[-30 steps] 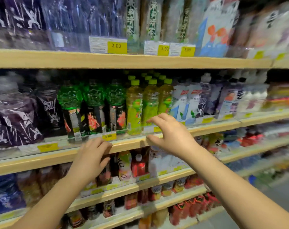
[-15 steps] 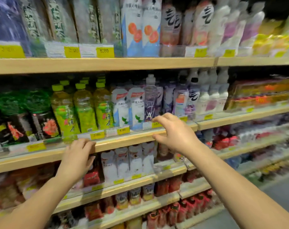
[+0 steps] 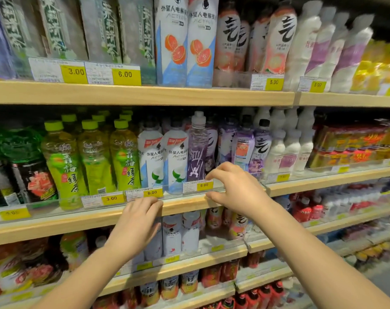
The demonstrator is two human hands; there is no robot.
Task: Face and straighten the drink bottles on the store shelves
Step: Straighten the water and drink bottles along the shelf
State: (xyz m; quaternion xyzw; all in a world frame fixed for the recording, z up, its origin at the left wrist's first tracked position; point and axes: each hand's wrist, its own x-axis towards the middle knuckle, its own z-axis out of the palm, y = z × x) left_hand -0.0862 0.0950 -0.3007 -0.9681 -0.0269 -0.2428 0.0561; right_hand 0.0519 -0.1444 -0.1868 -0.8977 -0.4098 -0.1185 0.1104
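while l hand (image 3: 136, 226) rests loose fingers (image 3: 148, 204) on shelf edge (image 3: 78, 221), r hand (image 3: 236, 190) hangs half-open, empty, purple bottle (image 3: 196, 152) just past fingertips (image 3: 214, 172).

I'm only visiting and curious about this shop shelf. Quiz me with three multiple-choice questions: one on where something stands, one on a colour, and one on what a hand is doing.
1. Where does the clear purple bottle with the white figure stand?
A) On the top shelf
B) On the shelf at hand level, just right of the white-and-blue bottles
C) On the lowest shelf

2. What colour are the caps of the green tea bottles?
A) Red
B) White
C) Lime green

3. What is the left hand doing?
A) Resting its fingers on the wooden shelf edge
B) Lifting a bottle
C) Pouring a drink

Answers:
1 B: it stands beside them, above a 6.00 tag.
2 C: the caps show bright yellow-green.
3 A: its fingers lie on the edge and hold no bottle.
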